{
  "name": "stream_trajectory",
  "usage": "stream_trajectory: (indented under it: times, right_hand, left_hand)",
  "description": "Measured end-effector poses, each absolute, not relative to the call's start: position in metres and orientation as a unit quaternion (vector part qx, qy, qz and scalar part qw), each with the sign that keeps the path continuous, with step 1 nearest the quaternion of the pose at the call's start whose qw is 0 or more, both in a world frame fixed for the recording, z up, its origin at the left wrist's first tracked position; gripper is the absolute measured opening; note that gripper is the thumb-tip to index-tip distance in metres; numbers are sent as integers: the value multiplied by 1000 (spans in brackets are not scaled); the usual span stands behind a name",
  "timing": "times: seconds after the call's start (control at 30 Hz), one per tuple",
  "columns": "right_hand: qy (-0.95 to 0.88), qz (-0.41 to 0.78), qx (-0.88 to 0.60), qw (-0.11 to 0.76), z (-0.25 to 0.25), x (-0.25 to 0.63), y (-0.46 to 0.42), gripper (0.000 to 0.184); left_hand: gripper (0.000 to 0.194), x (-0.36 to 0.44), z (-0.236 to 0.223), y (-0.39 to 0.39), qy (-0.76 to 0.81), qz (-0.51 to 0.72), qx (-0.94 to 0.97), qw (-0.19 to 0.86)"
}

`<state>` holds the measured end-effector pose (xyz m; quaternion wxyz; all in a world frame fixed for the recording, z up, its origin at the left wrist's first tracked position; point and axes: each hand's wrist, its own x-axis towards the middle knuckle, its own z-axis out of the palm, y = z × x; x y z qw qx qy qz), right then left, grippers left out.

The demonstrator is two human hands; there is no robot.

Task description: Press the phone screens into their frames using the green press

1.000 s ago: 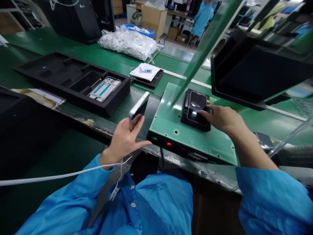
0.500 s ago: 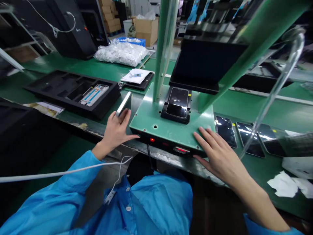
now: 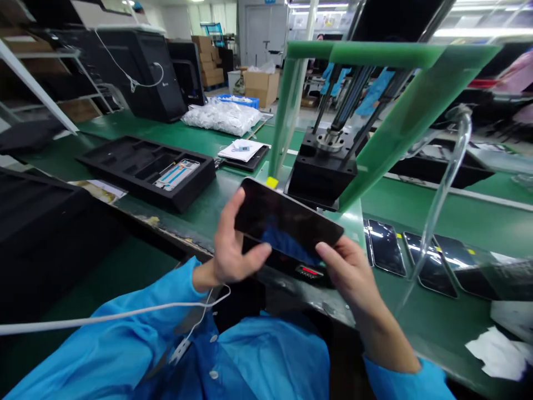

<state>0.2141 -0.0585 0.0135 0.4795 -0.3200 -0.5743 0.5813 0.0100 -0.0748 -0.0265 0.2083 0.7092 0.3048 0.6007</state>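
Observation:
Both hands hold one dark phone (image 3: 287, 222) in front of my chest, screen up and tilted. My left hand (image 3: 233, 244) grips its left end with the thumb across the glass. My right hand (image 3: 347, 269) grips its right end. Behind the phone stands a green press fixture (image 3: 353, 214) with its black press head (image 3: 322, 172) down on the base. The fixture's front panel shows a red display (image 3: 310, 271) just under the phone.
A black foam tray (image 3: 141, 166) with a phone frame (image 3: 177, 174) lies at the left. Three dark screens (image 3: 416, 253) lie in a row at the right, behind a clear tube (image 3: 441, 194). White wipes (image 3: 497, 353) sit at the right edge. A white cord (image 3: 104, 316) crosses my left sleeve.
My left hand brought its phone in front of me and my right hand left the fixture's base to take the other end. The black press head has come down over the nest.

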Motion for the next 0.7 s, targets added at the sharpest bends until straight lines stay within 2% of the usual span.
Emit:
stream_trajectory:
  times: [0.07, 0.2, 0.3, 0.43, 0.6, 0.7]
  right_hand:
    - [-604, 520, -352, 491, 13, 238, -50, 30]
    - [-653, 494, -378, 432, 15, 269, -32, 28]
    - [-650, 517, -385, 403, 13, 273, -28, 25]
    - [-615, 527, -411, 419, 10, 272, -31, 23]
    - [-586, 522, -453, 423, 12, 277, -38, 13]
    - [-584, 521, -451, 428, 15, 274, -40, 13]
  left_hand:
    - [91, -4, -5, -59, 316, 641, 664, 221]
    - [61, -27, 15, -19, 347, 499, 701, 372]
    - [44, -29, 12, -4, 355, 451, 696, 432]
    - [34, -24, 9, -8, 356, 479, 671, 440]
    - [11, -26, 17, -12, 332, 477, 702, 412]
    - [14, -30, 20, -13, 319, 456, 720, 415]
